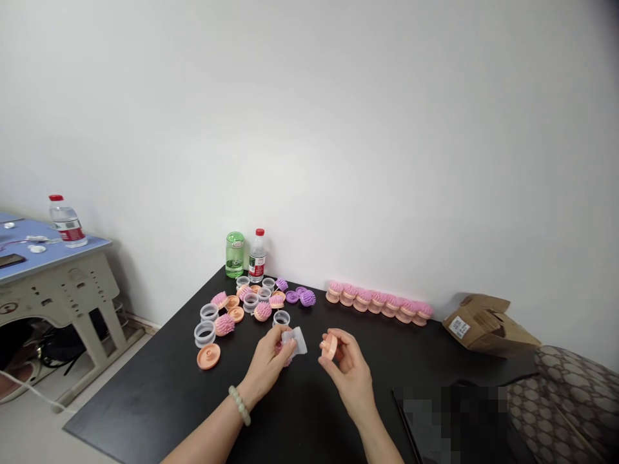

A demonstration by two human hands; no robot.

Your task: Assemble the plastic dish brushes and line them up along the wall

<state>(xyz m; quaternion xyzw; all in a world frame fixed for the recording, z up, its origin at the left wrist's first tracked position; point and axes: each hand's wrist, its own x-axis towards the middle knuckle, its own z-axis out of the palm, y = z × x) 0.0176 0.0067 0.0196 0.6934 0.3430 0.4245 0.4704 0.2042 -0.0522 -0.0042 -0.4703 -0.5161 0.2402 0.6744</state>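
My left hand [269, 361], with a bead bracelet at the wrist, holds a translucent ring [298, 341] together with a pink bristled piece [289, 362] that is mostly hidden by the fingers. A peach round part [329, 347] is pinched on edge between the fingertips of my right hand [351, 370]. The two hands are a short gap apart over the black table. To the left lie loose translucent rings [204, 333], pink bristled heads [224, 325], peach discs [208, 356] and a few purple pieces [307, 298].
Several pink-and-peach brushes [380, 301] stand in a row near the wall. A green bottle [235, 254] and a water bottle [257, 256] stand at the back left corner. An open cardboard box [491, 325] and patterned fabric [570, 393] are at the right.
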